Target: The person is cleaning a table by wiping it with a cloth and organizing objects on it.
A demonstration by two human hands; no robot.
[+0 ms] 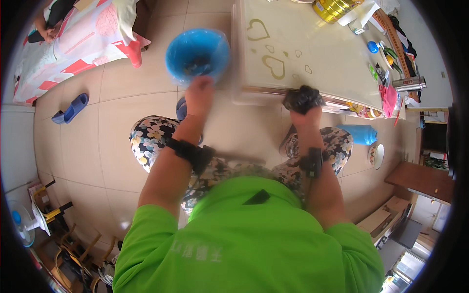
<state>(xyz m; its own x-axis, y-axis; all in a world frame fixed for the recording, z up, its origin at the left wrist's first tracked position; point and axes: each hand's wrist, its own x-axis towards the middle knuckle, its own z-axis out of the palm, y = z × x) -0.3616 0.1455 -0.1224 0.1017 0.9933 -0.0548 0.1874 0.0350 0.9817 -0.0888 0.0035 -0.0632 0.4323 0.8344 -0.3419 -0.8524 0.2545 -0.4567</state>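
Note:
My left hand (199, 93) is at the near rim of a blue plastic basin (176, 55) lined with a clear bag, which stands on the tiled floor. Its fingers point down towards the basin; blur hides whether they hold anything. Dark scraps lie at the basin's bottom. A crumpled black plastic bag (303, 98) is gripped in my right hand (307, 117), at the near edge of a cream table (315, 62) printed with hearts. Both forearms carry black strapped devices.
On the table are a gold tin (331, 10), a steel flask (409, 84) and a pink cloth (389, 99). A blue bottle (357, 134) and a bowl (376, 156) are on the floor at right, a blue slipper (75, 108) at left. A person's hand (48, 35) shows upper left.

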